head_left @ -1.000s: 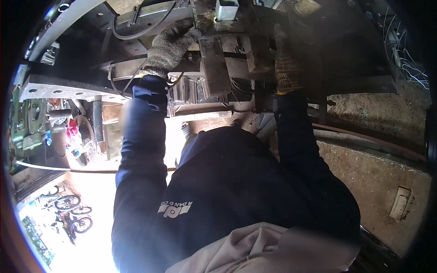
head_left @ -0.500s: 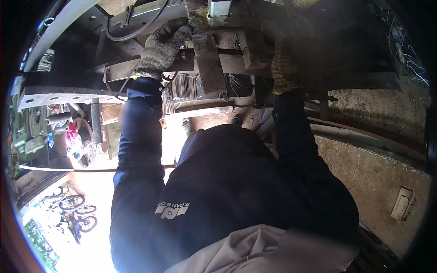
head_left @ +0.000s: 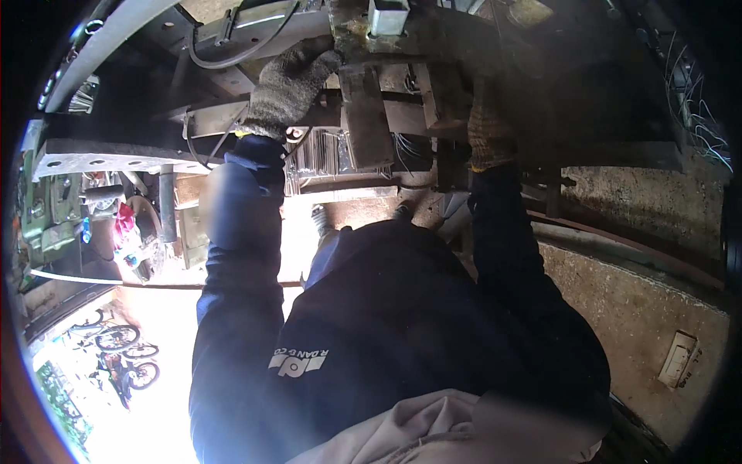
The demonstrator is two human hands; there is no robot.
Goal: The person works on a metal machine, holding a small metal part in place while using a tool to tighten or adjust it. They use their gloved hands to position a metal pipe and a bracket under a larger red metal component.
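My left hand, in a grey-brown knitted glove, reaches to the left edge of a dark, stained metal plate at the top of the view. Its fingers close at that edge. A pale square metal tube stands up from the plate. My right hand, gloved too, lies at the right side of the plate in deep shadow, and its fingers are hidden there. Between the hands, two flat metal pieces extend down from the plate toward me.
A curved cable loops left of the plate. Below it runs a bar with holes. Bundled metal rods lie underneath. Thin wires hang at the far right, above a stained wall. Bicycles stand outside at lower left.
The upper part of the view has shifted slightly right and down. Both hands keep about the same place against the plate.
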